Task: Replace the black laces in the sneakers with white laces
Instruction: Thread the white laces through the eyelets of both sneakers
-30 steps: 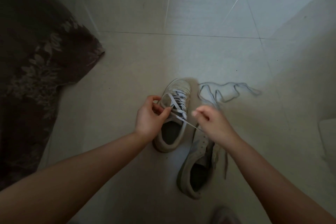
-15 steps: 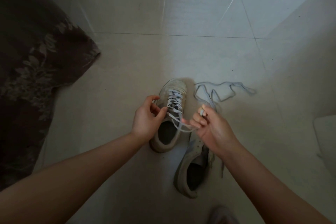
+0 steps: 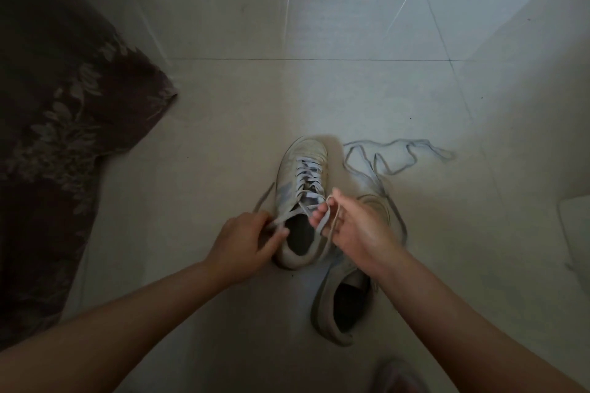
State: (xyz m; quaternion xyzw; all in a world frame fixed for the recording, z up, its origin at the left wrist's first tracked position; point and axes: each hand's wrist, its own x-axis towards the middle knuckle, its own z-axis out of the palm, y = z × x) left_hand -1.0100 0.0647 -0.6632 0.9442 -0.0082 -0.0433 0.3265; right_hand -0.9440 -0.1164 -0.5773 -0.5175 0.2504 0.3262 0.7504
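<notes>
A pale sneaker (image 3: pixel 301 156) stands on the tiled floor, toe pointing away, threaded with a white lace (image 3: pixel 308 174). My left hand (image 3: pixel 244 241) pinches the lace's left end beside the shoe's opening. My right hand (image 3: pixel 357 228) holds the right end looped over its fingers, just right of the tongue. A second sneaker (image 3: pixel 343 303) lies nearer me on the right, partly under my right wrist. A loose lace (image 3: pixel 396 158) is strewn on the floor to the right of the first shoe.
A dark floral-patterned fabric (image 3: pixel 54 124) covers the left side of the floor. A pale object (image 3: pixel 578 226) sits at the right edge. A dark rounded shape (image 3: pixel 397 376) shows at the bottom edge.
My left hand has dropped lower and to the left, drawing its lace end out. My right hand has moved up toward the tongue, with the lace now looped on its fingers.
</notes>
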